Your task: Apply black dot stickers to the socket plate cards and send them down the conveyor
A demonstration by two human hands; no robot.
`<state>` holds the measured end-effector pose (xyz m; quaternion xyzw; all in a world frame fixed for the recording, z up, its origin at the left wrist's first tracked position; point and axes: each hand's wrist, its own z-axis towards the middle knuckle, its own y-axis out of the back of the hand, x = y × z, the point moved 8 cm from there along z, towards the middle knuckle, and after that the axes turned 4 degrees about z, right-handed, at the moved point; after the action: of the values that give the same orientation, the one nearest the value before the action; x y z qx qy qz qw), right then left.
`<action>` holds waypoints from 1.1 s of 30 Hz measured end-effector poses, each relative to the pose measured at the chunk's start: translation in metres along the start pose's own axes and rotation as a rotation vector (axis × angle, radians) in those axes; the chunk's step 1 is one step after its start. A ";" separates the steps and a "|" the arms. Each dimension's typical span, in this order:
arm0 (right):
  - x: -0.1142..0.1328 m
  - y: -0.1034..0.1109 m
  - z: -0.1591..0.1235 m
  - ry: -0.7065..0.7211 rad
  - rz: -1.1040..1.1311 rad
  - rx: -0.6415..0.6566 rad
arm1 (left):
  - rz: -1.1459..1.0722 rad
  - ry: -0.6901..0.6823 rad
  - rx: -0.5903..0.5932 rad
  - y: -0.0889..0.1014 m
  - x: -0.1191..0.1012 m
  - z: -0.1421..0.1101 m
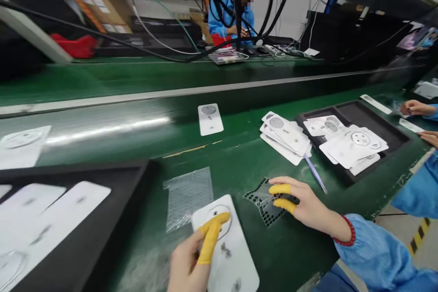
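At your six o'clock, your left hand (186, 260) lies on a flat rectangular plastic plate (232, 255), and a crinkled plastic bubble sheet (188, 198) lies just left of it. Your right hand (308, 205) is on a perforated film sheet (260, 200). At two o'clock, a shallow rectangular tray (356, 114) holds more plates (356, 146), and a loose stack of plates (284, 137) lies just left of this tray. One single plate (210, 119) lies at twelve o'clock.
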<state>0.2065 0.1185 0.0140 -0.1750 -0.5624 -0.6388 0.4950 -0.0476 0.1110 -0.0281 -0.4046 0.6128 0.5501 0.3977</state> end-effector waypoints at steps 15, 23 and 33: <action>0.065 -0.030 0.019 0.316 0.010 0.159 | -0.464 0.245 0.138 -0.056 -0.033 -0.013; 0.079 -0.044 0.012 0.476 -0.313 0.232 | -0.596 0.365 0.131 -0.066 -0.015 -0.015; 0.054 -0.053 0.001 0.502 -0.321 0.281 | -0.556 0.429 0.168 -0.062 -0.006 -0.012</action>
<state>0.1380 0.0896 0.0276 0.1489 -0.5261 -0.6480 0.5303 0.0121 0.0948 -0.0430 -0.6280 0.5919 0.2711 0.4264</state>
